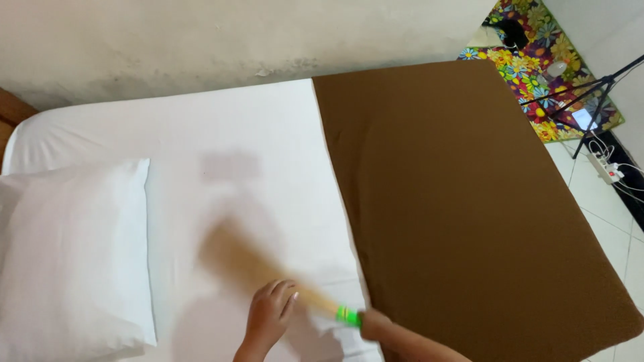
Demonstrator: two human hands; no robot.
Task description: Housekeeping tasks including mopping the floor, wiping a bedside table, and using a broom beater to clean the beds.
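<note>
Hand broom point(248, 258), right hand point(377, 325) gripping handle, left hand point(268, 315) steadying: sweep white sheet point(268, 134) flat toward bed's near edge, clear of pillow point(74, 255).

Two bare hands enter from the lower edge. The left hand point(268, 315) shows slim fingers point(285, 289) with short, plain nails and no rings. The right hand point(376, 325) and its forearm are unsleeved, without jewellery.
</note>
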